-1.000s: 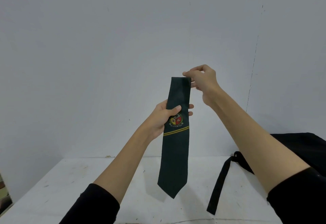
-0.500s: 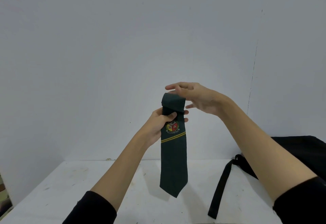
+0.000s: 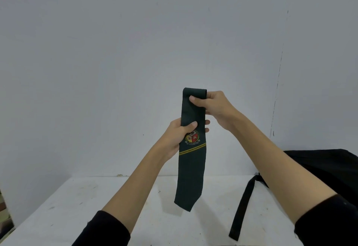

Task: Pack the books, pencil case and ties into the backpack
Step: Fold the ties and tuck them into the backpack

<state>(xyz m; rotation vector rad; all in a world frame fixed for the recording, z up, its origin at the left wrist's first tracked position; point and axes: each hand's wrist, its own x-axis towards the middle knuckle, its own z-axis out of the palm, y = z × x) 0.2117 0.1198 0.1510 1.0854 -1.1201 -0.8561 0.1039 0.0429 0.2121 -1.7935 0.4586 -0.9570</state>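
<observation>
Tie [image 3: 191,172] is vertical, long axis straight up-down, pointed tip down, hanging in the air above the tabletop [image 3: 77,207]. Top end is folded over. Crest and two yellow diagonal stripes face the camera at mid-length.

Right hand [image 3: 211,108]: grip clamped on the folded top, thumb across the front, fingers behind. Left hand [image 3: 180,135]: grip clamped on the tie just above the crest, thumb on front, fingertips showing past its right edge.

Backpack [image 3: 325,170] sits on the tabletop at right, black strap [image 3: 242,207] trailing toward the camera, well apart from the tie.
</observation>
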